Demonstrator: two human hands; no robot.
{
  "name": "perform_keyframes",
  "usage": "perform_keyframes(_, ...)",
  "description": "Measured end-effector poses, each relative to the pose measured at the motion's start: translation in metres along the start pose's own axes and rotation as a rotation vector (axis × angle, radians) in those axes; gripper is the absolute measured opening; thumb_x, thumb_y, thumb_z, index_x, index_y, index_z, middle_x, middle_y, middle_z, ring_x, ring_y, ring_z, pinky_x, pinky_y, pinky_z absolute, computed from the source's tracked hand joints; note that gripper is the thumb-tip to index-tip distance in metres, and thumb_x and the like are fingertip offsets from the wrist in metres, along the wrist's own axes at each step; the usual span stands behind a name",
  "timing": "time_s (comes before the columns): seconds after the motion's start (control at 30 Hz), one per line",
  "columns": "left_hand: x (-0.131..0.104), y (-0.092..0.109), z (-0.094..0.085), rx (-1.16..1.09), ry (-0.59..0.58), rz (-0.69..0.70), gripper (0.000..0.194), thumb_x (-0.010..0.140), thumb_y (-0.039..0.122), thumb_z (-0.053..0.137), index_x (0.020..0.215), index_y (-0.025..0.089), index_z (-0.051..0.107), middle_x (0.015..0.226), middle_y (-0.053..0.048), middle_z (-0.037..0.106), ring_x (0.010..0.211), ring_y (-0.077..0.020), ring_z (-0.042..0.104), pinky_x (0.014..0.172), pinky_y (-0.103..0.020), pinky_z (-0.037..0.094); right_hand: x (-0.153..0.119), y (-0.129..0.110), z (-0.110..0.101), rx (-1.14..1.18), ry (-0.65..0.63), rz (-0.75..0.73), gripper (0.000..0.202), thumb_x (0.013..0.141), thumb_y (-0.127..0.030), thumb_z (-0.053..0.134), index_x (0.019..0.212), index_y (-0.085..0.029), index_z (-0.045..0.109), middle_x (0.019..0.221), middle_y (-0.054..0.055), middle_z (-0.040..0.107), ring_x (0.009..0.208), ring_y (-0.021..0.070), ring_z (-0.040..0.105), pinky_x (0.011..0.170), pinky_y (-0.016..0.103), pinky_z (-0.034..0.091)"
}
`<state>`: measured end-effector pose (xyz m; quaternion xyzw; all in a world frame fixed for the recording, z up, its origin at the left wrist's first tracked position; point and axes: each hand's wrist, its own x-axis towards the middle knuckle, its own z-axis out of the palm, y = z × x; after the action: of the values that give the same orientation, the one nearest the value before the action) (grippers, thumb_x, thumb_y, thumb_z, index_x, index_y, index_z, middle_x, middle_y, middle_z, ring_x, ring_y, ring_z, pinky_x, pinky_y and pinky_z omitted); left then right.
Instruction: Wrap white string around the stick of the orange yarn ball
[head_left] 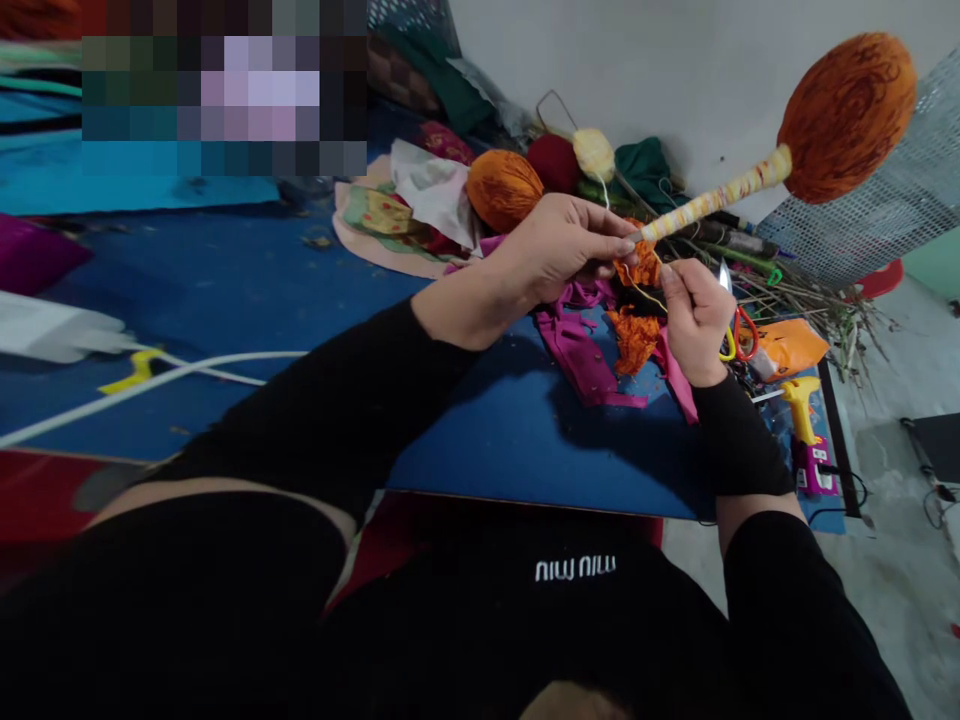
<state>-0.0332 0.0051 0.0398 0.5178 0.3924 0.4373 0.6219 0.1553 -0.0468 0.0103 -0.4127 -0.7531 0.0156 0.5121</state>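
My left hand [574,240] pinches the bare lower end of a stick wrapped in yellow-white yarn [724,192]. At the stick's upper right end is a large orange fabric-covered ball [851,118]. My right hand [699,318] is closed, with thumb and forefinger on the yellow yarn strand that runs to the stick. Behind my left hand, a pale yellow yarn ball [594,154] trails a strand down toward the fingers. Crumpled orange fabric [636,338] and magenta cloth strips [581,362] lie beneath both hands.
Scissors [744,335], an orange packet [795,346], a yellow glue gun [801,402] and a purple power strip [816,466] sit right on the blue table [480,430]. Behind are another orange ball [504,190], a dark red ball [553,163] and twigs [832,300]. A white cable [187,368] crosses the left.
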Motion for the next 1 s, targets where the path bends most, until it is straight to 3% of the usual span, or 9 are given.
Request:
perform_keyframes(0.17,0.005,-0.01,0.005,0.018,-0.004,0.047,0.013,0.083,-0.002,0.076,0.08,0.011,0.076,0.066,0.001,0.068,0.048,-0.0043,0.052,0.053,-0.02,0.038,0.0,0.001,-0.001,-0.094,-0.063,-0.064,0.046,0.116,-0.048,0.044,0.078,-0.024,0.05,0.068,-0.004,0.048,0.062,0.0112,0.048,0.062,0.029,0.041)
perform_keyframes(0.4,0.008,-0.021,0.004,0.3,0.028,0.264,0.013,0.078,0.005,0.077,0.086,0.014,0.083,0.076,-0.002,0.076,0.067,-0.0123,0.064,0.069,-0.025,0.051,0.006,0.007,-0.012,-0.33,-0.238,-0.121,0.039,0.118,-0.045,0.036,0.1,-0.024,0.063,0.094,0.005,0.072,0.09,0.0185,0.069,0.077,0.032,0.051)
perform_keyframes(0.73,-0.008,-0.027,0.013,0.638,-0.036,0.338,0.016,0.083,0.019,0.075,0.094,0.018,0.085,0.093,-0.007,0.084,0.092,-0.0246,0.076,0.089,-0.035,0.056,0.02,0.005,-0.027,-0.364,-0.308,0.131,0.028,0.108,-0.048,0.056,0.096,-0.027,0.069,0.09,0.003,0.063,0.084,0.0188,0.062,0.077,0.033,0.046)
perform_keyframes(0.87,-0.017,-0.026,0.013,0.775,-0.05,0.402,0.02,0.086,0.019,0.07,0.098,0.023,0.086,0.096,-0.005,0.084,0.101,-0.0255,0.076,0.097,-0.036,0.053,0.022,0.011,-0.025,-0.419,-0.318,0.117,0.034,0.11,-0.053,0.053,0.097,-0.027,0.07,0.093,0.004,0.065,0.08,0.0181,0.057,0.073,0.034,0.041)
perform_keyframes(1.0,-0.021,-0.023,0.013,0.861,-0.068,0.434,0.022,0.089,0.021,0.069,0.104,0.026,0.085,0.095,-0.005,0.082,0.102,-0.027,0.075,0.096,-0.036,0.052,0.023,0.017,-0.026,-0.472,-0.338,0.091,0.038,0.112,-0.056,0.051,0.093,-0.028,0.069,0.092,0.003,0.068,0.077,0.0178,0.052,0.07,0.035,0.037)
